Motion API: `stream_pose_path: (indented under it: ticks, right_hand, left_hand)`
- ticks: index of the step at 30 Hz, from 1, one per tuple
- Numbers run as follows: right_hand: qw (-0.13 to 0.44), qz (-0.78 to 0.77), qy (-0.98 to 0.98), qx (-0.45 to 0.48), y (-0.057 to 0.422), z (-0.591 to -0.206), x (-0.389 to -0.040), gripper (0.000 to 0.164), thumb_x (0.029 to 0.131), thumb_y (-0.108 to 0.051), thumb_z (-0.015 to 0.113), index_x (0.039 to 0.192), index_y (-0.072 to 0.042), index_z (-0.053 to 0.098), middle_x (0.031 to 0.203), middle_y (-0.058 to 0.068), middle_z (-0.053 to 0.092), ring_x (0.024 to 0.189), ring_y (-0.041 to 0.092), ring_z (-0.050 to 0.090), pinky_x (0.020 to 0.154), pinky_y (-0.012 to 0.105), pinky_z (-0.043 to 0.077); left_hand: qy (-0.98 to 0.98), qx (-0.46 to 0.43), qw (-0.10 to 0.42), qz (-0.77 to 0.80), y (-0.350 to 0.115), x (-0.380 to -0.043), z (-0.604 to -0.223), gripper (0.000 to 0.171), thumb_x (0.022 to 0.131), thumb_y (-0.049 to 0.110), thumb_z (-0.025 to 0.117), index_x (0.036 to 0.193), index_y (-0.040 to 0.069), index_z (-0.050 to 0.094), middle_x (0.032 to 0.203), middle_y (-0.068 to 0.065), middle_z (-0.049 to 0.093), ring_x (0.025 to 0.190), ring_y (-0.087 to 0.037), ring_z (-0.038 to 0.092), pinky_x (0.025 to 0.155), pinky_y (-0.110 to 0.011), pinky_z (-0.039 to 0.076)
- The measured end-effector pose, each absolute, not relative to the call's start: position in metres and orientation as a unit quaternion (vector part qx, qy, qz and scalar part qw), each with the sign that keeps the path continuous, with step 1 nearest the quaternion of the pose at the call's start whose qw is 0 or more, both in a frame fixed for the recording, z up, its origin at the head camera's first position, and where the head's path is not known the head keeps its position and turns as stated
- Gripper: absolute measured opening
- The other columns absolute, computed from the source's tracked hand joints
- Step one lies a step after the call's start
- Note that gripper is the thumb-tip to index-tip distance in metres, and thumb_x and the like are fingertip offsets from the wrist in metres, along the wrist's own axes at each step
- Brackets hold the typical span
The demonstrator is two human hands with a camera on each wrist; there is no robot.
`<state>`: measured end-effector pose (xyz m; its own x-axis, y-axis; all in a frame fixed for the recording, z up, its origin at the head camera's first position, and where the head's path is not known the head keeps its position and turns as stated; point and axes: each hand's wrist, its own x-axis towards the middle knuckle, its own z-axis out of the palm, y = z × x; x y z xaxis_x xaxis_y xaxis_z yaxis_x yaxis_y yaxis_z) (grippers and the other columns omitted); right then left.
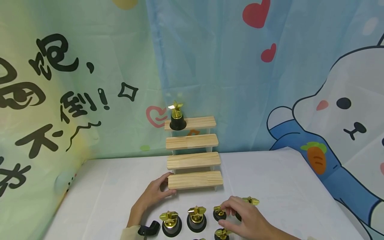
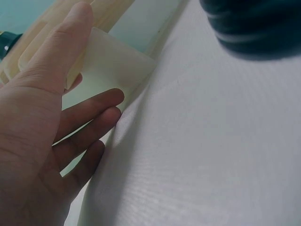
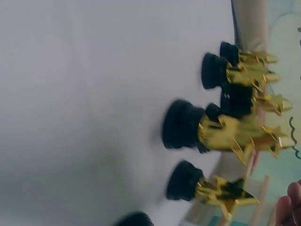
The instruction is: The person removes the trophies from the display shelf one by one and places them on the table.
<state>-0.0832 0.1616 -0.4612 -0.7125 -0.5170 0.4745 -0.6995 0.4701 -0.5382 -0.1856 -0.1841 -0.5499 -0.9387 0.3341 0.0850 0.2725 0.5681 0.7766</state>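
My left hand (image 1: pixel 156 191) grips the left end of a four-tier wooden display shelf (image 1: pixel 195 180), thumb in front and index finger behind the lowest board. In the left wrist view the other fingers spread beside a pale support panel (image 2: pixel 117 61). My right hand (image 1: pixel 244 216) hovers with bent, parted fingers over a small star trophy (image 1: pixel 220 214); its fingertips (image 3: pixel 294 202) hold nothing in the right wrist view. Another trophy (image 1: pixel 251 201) is partly hidden behind this hand. One gold star trophy (image 1: pixel 177 117) with a black base stands on the top board's left end.
Two larger trophies, one left (image 1: pixel 171 224) and one centre (image 1: pixel 196 219), stand before the shelf. A further trophy (image 1: pixel 222 234) is cut off at the bottom edge. White cloth (image 1: pixel 258 173) covers the table, and a printed curtain (image 1: pixel 210 66) hangs behind it.
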Motion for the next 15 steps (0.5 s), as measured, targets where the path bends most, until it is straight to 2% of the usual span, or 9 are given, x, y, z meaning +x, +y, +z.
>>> stream_pose_path:
  ticks: [4, 8, 11, 15]
  right_hand:
    - [0.155, 0.352, -0.848, 0.364, 0.159, -0.45, -0.098, 0.027, 0.081, -0.025, 0.079, 0.101, -0.027, 0.06, 0.081, -0.018, 0.052, 0.072, -0.006, 0.046, 0.062, 0.008, 0.041]
    - [0.138, 0.322, -0.879, 0.325, 0.159, -0.435, -0.115, 0.025, 0.081, -0.031, 0.078, 0.099, -0.028, 0.061, 0.085, -0.021, 0.053, 0.075, -0.004, 0.049, 0.064, 0.013, 0.044]
    - [0.121, 0.305, -0.897, 0.296, 0.158, -0.426, -0.132, 0.026, 0.081, -0.034, 0.078, 0.1, -0.027, 0.062, 0.087, -0.017, 0.056, 0.078, 0.001, 0.051, 0.065, 0.017, 0.046]
    - [0.13, 0.297, -0.904, 0.279, 0.157, -0.416, -0.158, 0.026, 0.082, -0.033, 0.076, 0.103, -0.023, 0.063, 0.091, -0.01, 0.061, 0.081, 0.005, 0.054, 0.067, 0.021, 0.047]
  left_hand:
    - [0.883, 0.17, 0.039, 0.437, -0.183, -0.185, -0.549, 0.064, 0.079, 0.04, 0.079, 0.136, 0.027, 0.052, 0.105, 0.016, 0.066, 0.102, -0.006, 0.059, 0.104, -0.042, 0.046]
    - [0.881, 0.168, 0.044, 0.441, -0.183, -0.185, -0.549, 0.064, 0.079, 0.038, 0.079, 0.136, 0.026, 0.052, 0.105, 0.015, 0.067, 0.102, -0.007, 0.06, 0.104, -0.042, 0.046]
    - [0.881, 0.168, 0.044, 0.439, -0.183, -0.186, -0.549, 0.064, 0.08, 0.039, 0.078, 0.136, 0.027, 0.052, 0.107, 0.014, 0.067, 0.104, -0.007, 0.06, 0.105, -0.043, 0.046]
    - [0.881, 0.164, 0.045, 0.44, -0.183, -0.186, -0.549, 0.064, 0.079, 0.04, 0.079, 0.136, 0.027, 0.052, 0.109, 0.015, 0.067, 0.105, -0.006, 0.06, 0.105, -0.043, 0.045]
